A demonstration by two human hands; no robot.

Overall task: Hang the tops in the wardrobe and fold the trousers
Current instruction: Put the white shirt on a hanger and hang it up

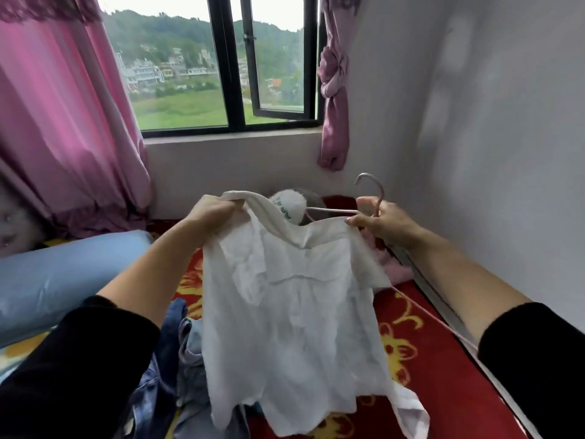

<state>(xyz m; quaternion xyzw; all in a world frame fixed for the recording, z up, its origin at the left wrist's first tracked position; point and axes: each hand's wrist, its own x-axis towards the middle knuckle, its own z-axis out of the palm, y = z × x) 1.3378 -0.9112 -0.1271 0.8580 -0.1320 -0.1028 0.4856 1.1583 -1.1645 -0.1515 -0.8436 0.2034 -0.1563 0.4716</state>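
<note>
A white top [294, 315] hangs in the air above the bed, spread between both hands. My left hand [212, 213] grips its collar at the left. My right hand [384, 223] pinches the right shoulder of the top and also holds a pale pink hanger [373, 198], whose hook rises above the fingers and whose bar runs left behind the collar. Under the top lies a heap of denim trousers [164, 359] and a grey-blue garment [191, 353]. A pink piece of clothing [394, 264] lies behind the top on the right.
The bed has a red blanket with yellow flowers [421, 353]. A light blue bolster [63, 274] lies at the left. A white fluffy toy [289, 202] sits by the window wall. A white wall [490, 153] stands close on the right, pink curtains [63, 122] hang left.
</note>
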